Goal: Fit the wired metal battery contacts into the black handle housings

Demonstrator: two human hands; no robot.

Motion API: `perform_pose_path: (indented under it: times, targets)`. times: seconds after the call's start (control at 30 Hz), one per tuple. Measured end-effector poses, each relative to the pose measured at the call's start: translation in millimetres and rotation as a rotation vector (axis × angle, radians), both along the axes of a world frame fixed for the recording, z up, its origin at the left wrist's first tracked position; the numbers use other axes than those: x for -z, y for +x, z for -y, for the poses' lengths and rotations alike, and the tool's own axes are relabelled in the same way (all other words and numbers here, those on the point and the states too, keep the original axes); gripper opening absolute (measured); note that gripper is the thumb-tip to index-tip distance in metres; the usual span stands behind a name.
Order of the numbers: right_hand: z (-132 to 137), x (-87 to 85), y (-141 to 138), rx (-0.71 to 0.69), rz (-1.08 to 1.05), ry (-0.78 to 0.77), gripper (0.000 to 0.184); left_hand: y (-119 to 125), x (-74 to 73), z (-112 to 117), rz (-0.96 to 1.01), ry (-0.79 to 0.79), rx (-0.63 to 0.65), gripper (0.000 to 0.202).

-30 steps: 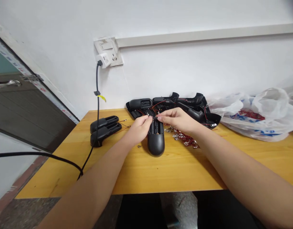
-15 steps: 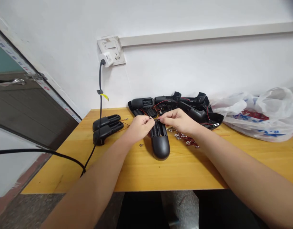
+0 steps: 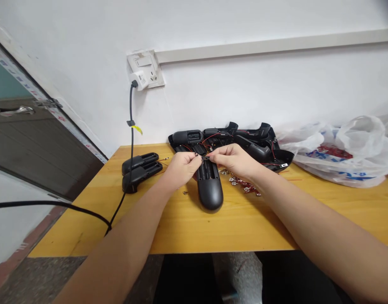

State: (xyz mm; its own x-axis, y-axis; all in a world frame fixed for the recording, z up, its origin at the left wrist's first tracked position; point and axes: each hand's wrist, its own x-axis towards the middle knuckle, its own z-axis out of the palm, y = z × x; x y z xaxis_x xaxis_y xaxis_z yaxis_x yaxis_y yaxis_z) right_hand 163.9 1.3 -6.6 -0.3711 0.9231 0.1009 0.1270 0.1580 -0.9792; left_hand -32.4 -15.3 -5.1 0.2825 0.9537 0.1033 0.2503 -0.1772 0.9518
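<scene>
My left hand (image 3: 181,169) and my right hand (image 3: 230,161) meet above the far end of a black plastic housing (image 3: 209,195), which lies on the table with its battery compartment facing up. Their fingertips pinch a tiny dark part (image 3: 203,157) with a thin wire, too small to identify. Behind my hands lies a heap of black housings (image 3: 222,139) with red wires. Near my right hand is a scatter of small metal terminals with red wire (image 3: 243,184). Two more black housings (image 3: 139,171) lie left of my left hand.
A wooden table (image 3: 244,223) carries everything. A white plastic bag (image 3: 336,154) lies at the right, against the wall. A black cable (image 3: 131,152) runs from a wall socket (image 3: 145,69) down across the table's left part. A door stands at the left.
My hands have moved down, closer to the black housing's far end, still pinching the tiny part. The view has shifted slightly, and the housing lies a little differently.
</scene>
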Motion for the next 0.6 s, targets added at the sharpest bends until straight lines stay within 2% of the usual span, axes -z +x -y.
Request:
perform_pose_path:
  times: [0.07, 0.1, 0.17, 0.23, 0.3, 0.37, 0.43, 0.5, 0.53, 0.6]
  targets:
    - [-0.1, -1.4, -0.9, 0.003, -0.098, -0.019, 0.023, -0.1, 0.5, -1.0, 0.053, 0.011, -0.052, 0.019]
    - [-0.3, -1.6, -1.3, 0.019, -0.15, -0.018, 0.022, -0.2, 1.2, -1.3, 0.089, -0.004, -0.085, 0.023]
    - [-0.3, -1.4, -2.5, 0.097, -0.237, 0.001, 0.023, -0.3, 3.3, -1.1, 0.151, -0.053, -0.115, 0.045]
    - [1.6, -1.7, -4.3, 0.192, -0.281, 0.035, 0.027, -0.3, 6.6, 0.3, 0.167, -0.07, -0.063, 0.062]
    - [5.2, -3.8, -5.9, 0.23, -0.263, 0.093, 0.028, -0.1, 10.6, 2.0, 0.121, -0.028, 0.006, 0.08]
    - [8.6, -8.5, -4.9, 0.225, -0.179, 0.196, 0.028, 0.4, 14.3, 2.5, 0.055, 0.035, 0.015, 0.086]
    - [9.1, -15.1, 0.9, 0.254, 0.063, 0.359, 0.031, 0.9, 16.6, 1.1, 0.029, 0.073, -0.028, 0.068]
    - [5.7, -21.7, 12.2, 0.296, 0.476, 0.499, 0.028, 1.5, 17.0, -1.8, 0.104, 0.047, -0.065, 0.047]
    - [2.9, -24.3, 19.3, 0.291, 0.702, 0.516, 0.023, 1.8, 16.4, -3.3, 0.182, 0.013, -0.076, 0.042]
    - [-3.2, -27.4, 34.0, 0.217, 1.038, 0.424, 0.019, 2.5, 14.3, -6.0, 0.381, -0.094, -0.076, 0.044]
